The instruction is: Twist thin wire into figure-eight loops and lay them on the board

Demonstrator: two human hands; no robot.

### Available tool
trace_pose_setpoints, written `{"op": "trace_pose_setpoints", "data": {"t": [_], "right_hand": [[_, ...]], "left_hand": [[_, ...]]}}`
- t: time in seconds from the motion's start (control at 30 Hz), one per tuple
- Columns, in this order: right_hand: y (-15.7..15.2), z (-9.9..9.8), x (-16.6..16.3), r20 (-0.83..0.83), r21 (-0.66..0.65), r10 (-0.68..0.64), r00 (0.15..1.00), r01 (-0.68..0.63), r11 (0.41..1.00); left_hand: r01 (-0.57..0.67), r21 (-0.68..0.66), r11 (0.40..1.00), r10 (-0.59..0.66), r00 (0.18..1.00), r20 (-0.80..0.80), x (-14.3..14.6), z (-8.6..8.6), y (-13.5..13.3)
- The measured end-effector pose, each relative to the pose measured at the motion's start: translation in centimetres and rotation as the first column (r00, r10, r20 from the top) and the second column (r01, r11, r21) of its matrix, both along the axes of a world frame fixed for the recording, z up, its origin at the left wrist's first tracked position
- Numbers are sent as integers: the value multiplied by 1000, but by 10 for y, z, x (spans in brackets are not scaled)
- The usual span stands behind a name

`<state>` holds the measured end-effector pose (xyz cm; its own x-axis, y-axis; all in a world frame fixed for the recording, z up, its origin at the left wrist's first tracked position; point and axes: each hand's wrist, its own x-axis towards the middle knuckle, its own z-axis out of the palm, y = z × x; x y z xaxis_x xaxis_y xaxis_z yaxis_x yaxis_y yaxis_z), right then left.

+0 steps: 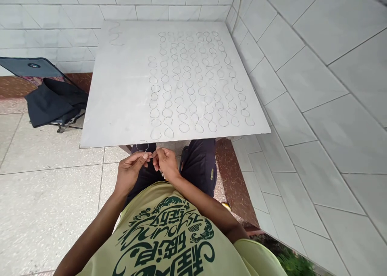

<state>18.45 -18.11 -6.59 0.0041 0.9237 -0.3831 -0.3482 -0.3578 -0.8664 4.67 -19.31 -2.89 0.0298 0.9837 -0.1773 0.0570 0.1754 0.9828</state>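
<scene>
Just below the near edge of the white tabletop (121, 94), my two hands meet over my lap. My left hand (130, 171) pinches a thin, dark wire-like loop (142, 141) between thumb and fingertips, and the round end stands up near the table edge. Close beside it on the right is my right hand (167, 163), its fingers also pinched together. What they grip is too fine to see clearly; I cannot tell whether it belongs to the same strand. Several rows of thin figure-eight loops (187, 72) lie across the middle and right of the tabletop.
A loose wavy strand (115, 34) lies at the table's far left corner. Tiled walls (305, 82) stand behind and to the right. A folding chair (33, 66) with a dark cloth (56, 100) on it is at the left. My legs (199, 167) are under the table.
</scene>
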Motion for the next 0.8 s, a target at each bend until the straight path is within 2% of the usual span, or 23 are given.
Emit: {"op": "trace_pose_setpoints", "data": {"t": [0.13,0.2,0.37,0.5,0.63,0.7,0.8], "right_hand": [[-1,-1,11,-96,74,60,994,-53,996],[1,-3,19,-120,88,52,991,-41,995],[7,-2,41,-88,120,44,995,-34,992],[12,12,59,113,230,124,986,-147,962],[16,27,72,307,336,163,938,-267,903],[17,30,73,311,336,242,919,-345,876],[16,29,70,201,305,366,909,-413,858]], "left_hand": [[-15,-101,995,34,981,191,-8,-4,9],[-12,-133,991,42,974,223,-12,-5,11],[20,-134,991,-3,992,124,-16,-2,11],[107,-134,985,-107,994,12,-14,3,9],[184,-131,974,-192,980,-52,-11,8,7],[192,-115,975,-202,976,-81,-10,10,7],[173,-97,980,-185,974,-132,-8,10,5]]}}
